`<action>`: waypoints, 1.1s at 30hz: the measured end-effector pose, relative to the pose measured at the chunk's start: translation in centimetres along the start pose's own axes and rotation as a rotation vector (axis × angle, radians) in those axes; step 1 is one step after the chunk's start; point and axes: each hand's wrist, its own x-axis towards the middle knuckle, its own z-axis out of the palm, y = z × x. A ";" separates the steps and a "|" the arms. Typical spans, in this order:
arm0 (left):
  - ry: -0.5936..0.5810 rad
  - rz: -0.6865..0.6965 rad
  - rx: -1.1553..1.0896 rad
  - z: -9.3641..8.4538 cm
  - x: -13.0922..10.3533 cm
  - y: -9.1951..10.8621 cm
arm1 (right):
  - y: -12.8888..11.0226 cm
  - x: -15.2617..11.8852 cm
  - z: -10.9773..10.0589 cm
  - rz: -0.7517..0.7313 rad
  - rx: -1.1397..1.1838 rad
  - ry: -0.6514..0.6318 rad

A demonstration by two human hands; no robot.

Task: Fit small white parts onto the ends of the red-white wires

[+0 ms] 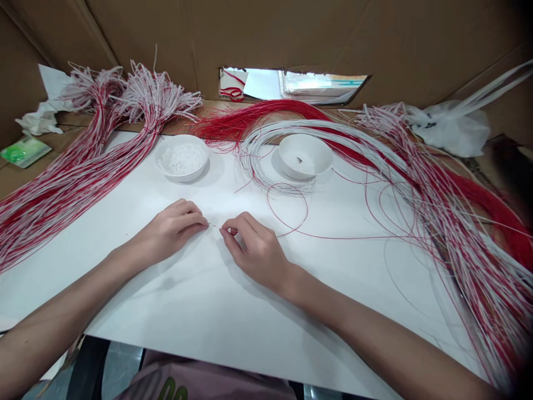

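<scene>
My left hand (177,226) rests low over the white tabletop, thumb and fingers pinched together around something too small to make out. Facing it, my right hand (255,244) pinches a thin red wire (353,238) near its end. A short, fine tip shows in the small gap between both sets of fingertips. From the right hand the wire appears to loop across the table toward the bundles on the right. Beyond my left hand stands a white bowl (182,176) holding many tiny white pieces. A second white bowl (305,172), farther right, contains a few small dark bits.
Bundles of red and white wires (95,172) lie along the left, their white ends bunched at the back. More mixed wires (453,239) spread down the right side, beside red wires (266,111) and white wires (333,129). Cardboard walls (270,33) surround the white table (200,333).
</scene>
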 end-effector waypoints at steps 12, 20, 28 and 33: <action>0.056 -0.399 -0.489 -0.2 0.2 1.8 | 0.0 -0.2 -0.2 -0.089 0.059 0.083; 0.099 -0.446 -0.625 -0.1 0.2 2.1 | 0.0 -0.2 -0.2 -0.095 0.060 0.080; 0.094 -0.447 -0.621 -0.3 0.1 2.2 | 0.1 -0.2 -0.2 -0.121 0.072 0.094; 0.090 -0.445 -0.633 -0.2 0.2 2.1 | 0.0 -0.1 -0.3 -0.118 0.072 0.100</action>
